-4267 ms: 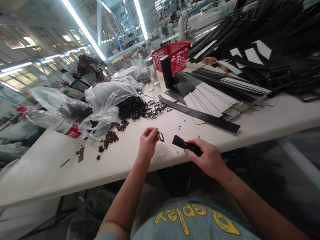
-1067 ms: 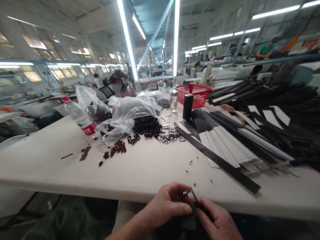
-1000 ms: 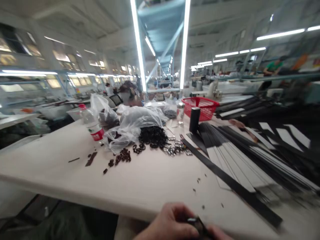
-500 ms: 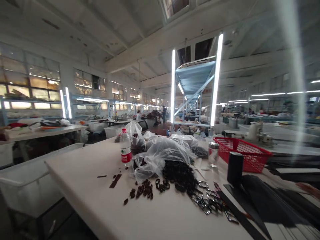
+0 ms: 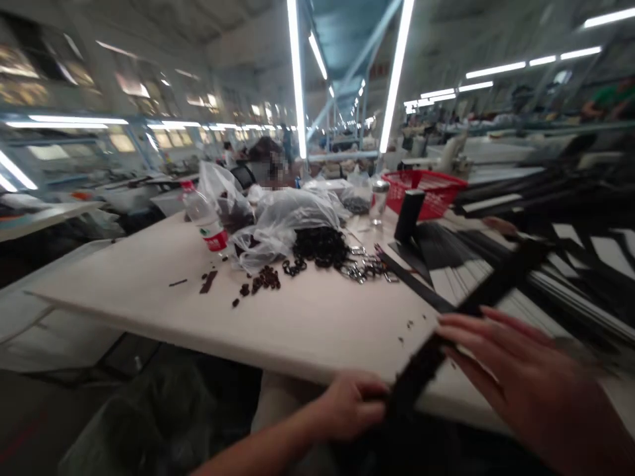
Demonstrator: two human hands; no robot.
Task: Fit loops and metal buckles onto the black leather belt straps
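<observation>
My left hand (image 5: 350, 403) is closed on the near end of a long dark strip (image 5: 421, 363), at the table's front edge. The strip slants up and to the right. My right hand (image 5: 516, 367) lies against its right side with fingers stretched out and apart. Small dark bits (image 5: 409, 324) are scattered on the table beside the strip. Black rings (image 5: 320, 244) are heaped beside a clear plastic bag (image 5: 292, 215), with metal buckles (image 5: 367, 268) to their right and small brown pieces (image 5: 265, 279) to their left.
A bottle with a red cap (image 5: 206, 218) stands on the left of the white table (image 5: 124, 284). Toward the back right are a glass jar (image 5: 378, 201), a black cylinder (image 5: 409, 215) and a red basket (image 5: 426, 188). Dark strips cover the right side.
My two hands and the long dark strip have come into view at the front. The camera has tilted down, so the tabletop items appear higher and further left.
</observation>
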